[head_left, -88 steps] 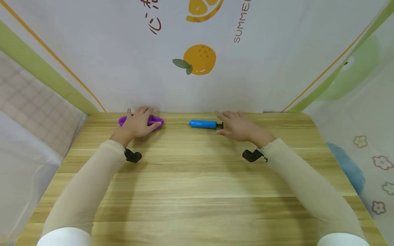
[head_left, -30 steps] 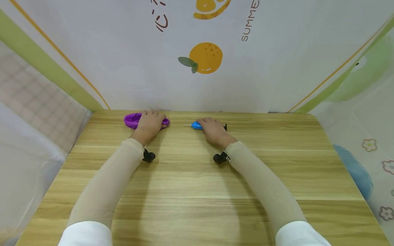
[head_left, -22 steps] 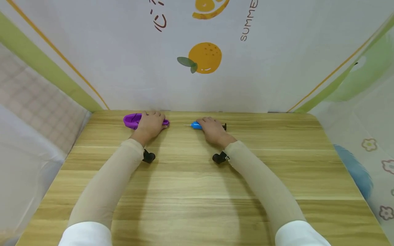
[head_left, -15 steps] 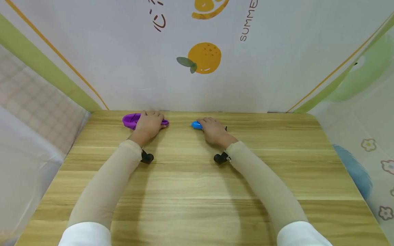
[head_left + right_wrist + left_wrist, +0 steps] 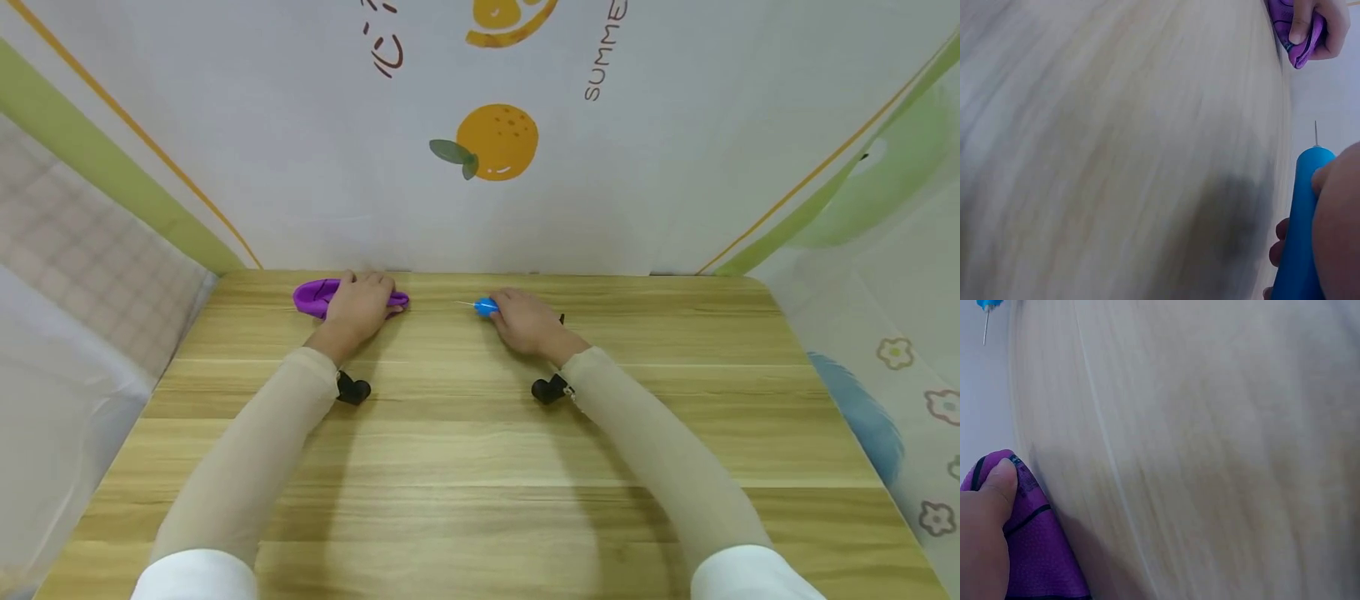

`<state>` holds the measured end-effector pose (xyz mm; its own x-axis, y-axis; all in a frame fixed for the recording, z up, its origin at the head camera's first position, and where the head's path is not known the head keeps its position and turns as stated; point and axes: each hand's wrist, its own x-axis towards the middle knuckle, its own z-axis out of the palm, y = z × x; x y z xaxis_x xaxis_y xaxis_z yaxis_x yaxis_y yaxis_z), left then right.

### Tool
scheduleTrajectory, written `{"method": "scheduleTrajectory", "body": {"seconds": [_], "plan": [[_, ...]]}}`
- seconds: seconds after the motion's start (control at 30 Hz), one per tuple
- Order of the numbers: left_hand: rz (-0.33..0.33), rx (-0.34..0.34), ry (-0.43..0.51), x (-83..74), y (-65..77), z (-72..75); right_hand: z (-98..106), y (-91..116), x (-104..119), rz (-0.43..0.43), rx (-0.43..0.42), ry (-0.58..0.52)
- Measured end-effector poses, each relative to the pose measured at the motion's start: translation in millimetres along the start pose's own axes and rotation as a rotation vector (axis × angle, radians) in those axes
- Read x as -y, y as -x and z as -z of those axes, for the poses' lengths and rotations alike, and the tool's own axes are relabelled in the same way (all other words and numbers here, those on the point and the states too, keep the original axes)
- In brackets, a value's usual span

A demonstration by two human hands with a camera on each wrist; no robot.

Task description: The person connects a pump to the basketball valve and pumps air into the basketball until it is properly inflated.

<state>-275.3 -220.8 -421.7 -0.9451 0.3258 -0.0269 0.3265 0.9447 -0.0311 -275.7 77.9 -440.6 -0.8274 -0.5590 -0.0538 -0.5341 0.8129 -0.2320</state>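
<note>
At the far side of the table, my left hand [image 5: 358,310] grips a purple deflated ball [image 5: 311,298] with black lines. Its thumb presses the folded end of the deflated ball [image 5: 1044,562] in the left wrist view. To the right, my right hand [image 5: 527,322] holds a blue ball pump [image 5: 486,307] round its barrel. The pump's thin metal needle [image 5: 1316,132] points left toward the ball, with a gap between them. Most of the barrel is hidden under the hand in the head view; a bit of the black handle shows behind it.
The wooden table [image 5: 450,433] reaches under both forearms. A white cloth wall [image 5: 337,183] with printed oranges rises right behind its far edge, close to both hands. Black wrist cameras hang below each wrist.
Earlier, both hands lay spread, the left over the ball, the right beside the pump's handle. Since then each has taken hold. Lately the ball shifted slightly left and the pump slightly right.
</note>
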Motion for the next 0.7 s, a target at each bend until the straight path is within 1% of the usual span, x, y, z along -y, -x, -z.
{"method": "scheduleTrajectory", "body": {"seconds": [0.13,0.27,0.37,0.5,0.6,0.7], "plan": [[-0.017,-0.041,0.04,-2.7,8.9,1.7,1.8,6.2,-1.3,0.013,-0.001,0.038],[-0.036,-0.063,0.05,-4.2,22.1,2.9,1.8,12.5,-1.2,0.05,0.008,0.083],[-0.051,-0.087,0.057,-7.2,31.2,5.8,2.9,18.2,-1.5,0.067,-0.004,0.094],[-0.064,-0.133,0.104,-16.8,40.3,13.2,8.3,26.9,-0.6,0.088,-0.033,0.102],[-0.072,-0.173,0.127,-25.6,47.8,19.0,14.1,35.1,2.2,0.126,-0.057,0.101],[-0.099,-0.212,0.132,-36.2,53.7,24.1,19.2,45.2,4.3,0.165,-0.091,0.101]]}}
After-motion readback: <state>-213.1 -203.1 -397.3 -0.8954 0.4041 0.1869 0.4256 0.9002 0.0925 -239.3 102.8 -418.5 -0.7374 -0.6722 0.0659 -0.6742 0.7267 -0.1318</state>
